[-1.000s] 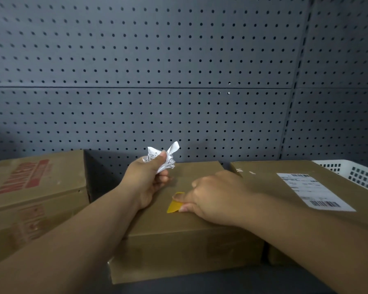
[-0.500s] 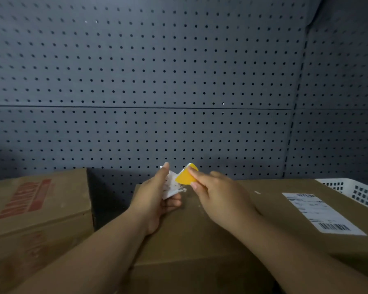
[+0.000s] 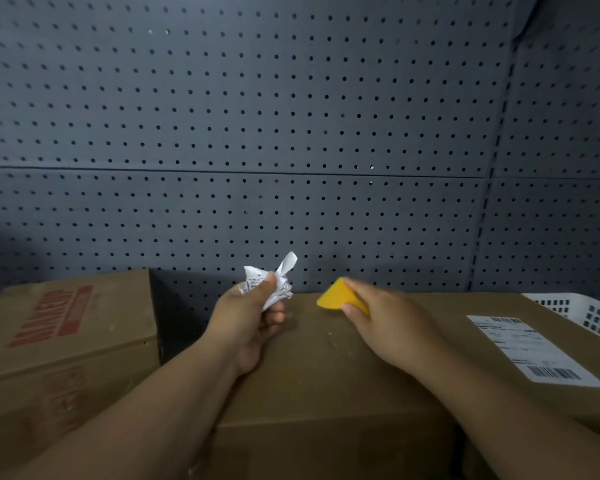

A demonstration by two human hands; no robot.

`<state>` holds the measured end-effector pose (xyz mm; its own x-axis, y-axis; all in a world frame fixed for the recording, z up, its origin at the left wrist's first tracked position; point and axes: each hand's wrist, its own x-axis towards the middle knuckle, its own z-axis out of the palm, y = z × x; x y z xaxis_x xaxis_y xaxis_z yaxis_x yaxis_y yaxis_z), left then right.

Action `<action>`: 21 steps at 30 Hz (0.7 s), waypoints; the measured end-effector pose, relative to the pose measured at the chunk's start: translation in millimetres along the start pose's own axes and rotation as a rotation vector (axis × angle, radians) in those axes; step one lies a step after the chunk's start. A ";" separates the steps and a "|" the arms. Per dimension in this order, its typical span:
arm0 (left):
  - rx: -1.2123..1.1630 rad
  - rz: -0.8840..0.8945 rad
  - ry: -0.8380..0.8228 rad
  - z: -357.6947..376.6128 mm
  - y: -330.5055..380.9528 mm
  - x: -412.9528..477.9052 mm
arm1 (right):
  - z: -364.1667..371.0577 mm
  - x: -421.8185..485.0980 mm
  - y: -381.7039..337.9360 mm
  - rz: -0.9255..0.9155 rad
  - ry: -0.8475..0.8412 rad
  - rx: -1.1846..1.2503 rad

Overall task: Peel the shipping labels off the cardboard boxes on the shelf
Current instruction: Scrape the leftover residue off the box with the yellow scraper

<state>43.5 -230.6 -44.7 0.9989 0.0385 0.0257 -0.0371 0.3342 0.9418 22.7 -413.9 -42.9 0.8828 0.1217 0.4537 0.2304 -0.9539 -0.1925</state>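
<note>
The hands have just parted: the left hand's (image 3: 246,327) fingers keep the crumpled label (image 3: 274,284) clenched over the bare middle box (image 3: 326,375), while the right hand (image 3: 392,327), pinching the yellow scraper (image 3: 336,297), drifts toward the intact label (image 3: 534,351) on the right box (image 3: 499,306).

Left hand (image 3: 246,323) grips crumpled label (image 3: 274,284); right hand (image 3: 388,327) pinches scraper (image 3: 335,297).

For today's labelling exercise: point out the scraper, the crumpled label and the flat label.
scraper (image 3: 335,297), head view, yellow blade.
crumpled label (image 3: 284,288), head view, wad's right part.
flat label (image 3: 530,348), head view, its centre.
</note>
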 end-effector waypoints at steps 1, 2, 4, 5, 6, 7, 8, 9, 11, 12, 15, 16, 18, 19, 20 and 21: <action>-0.002 -0.001 0.006 0.4 0.7 -0.5 | -0.5 -0.9 4.2 0.014 -0.071 -0.034; 0.005 0.000 0.006 1.4 1.0 -1.7 | -0.9 -2.0 6.8 0.023 -0.132 -0.057; 0.030 -0.002 0.009 3.8 2.2 -5.4 | -2.6 -3.2 8.1 0.021 -0.190 -0.092; 0.042 -0.003 0.013 4.4 3.2 -7.5 | -3.2 -3.4 8.1 0.010 -0.199 -0.110; 0.052 -0.003 0.018 4.1 4.2 -9.7 | -3.8 -3.5 7.8 -0.002 -0.207 -0.121; 0.061 -0.003 0.022 3.5 5.1 -11.7 | -3.8 -3.4 8.2 -0.009 -0.218 -0.118; 0.067 -0.002 0.023 2.7 6.0 -14.1 | -4.0 -3.6 8.9 -0.007 -0.228 -0.096; 0.069 -0.001 0.022 2.2 7.1 -16.9 | -4.0 -3.5 9.9 -0.002 -0.235 -0.058; 0.062 -0.007 0.015 2.4 9.5 -24.6 | -5.2 -3.5 10.6 -0.006 -0.214 0.016; 0.057 -0.012 0.010 2.8 10.7 -29.0 | -6.4 -3.4 10.3 -0.015 -0.198 0.042; 0.049 -0.032 -0.004 4.4 13.0 -45.8 | -12.0 -3.1 7.4 -0.046 -0.160 0.129; 0.055 -0.043 -0.010 4.5 12.7 -52.7 | -14.2 -2.9 6.2 -0.062 -0.152 0.160; 0.067 -0.073 -0.028 5.8 11.0 -67.5 | -15.7 -1.4 3.5 -0.098 -0.161 0.236; 0.071 -0.093 -0.035 7.2 9.7 -75.8 | -15.8 -1.2 1.1 -0.108 -0.178 0.293; 0.078 -0.111 -0.038 8.3 8.4 -84.3 | -15.0 -1.2 -1.4 -0.110 -0.202 0.367; 0.087 -0.128 -0.040 10.0 7.1 -93.2 | -14.5 -2.3 -4.8 -0.108 -0.235 0.453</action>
<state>-49.6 -241.2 -37.1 0.9957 -0.0371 -0.0846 0.0912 0.2508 0.9637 13.7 -413.6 -30.3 0.9002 0.3208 0.2945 0.4335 -0.7243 -0.5361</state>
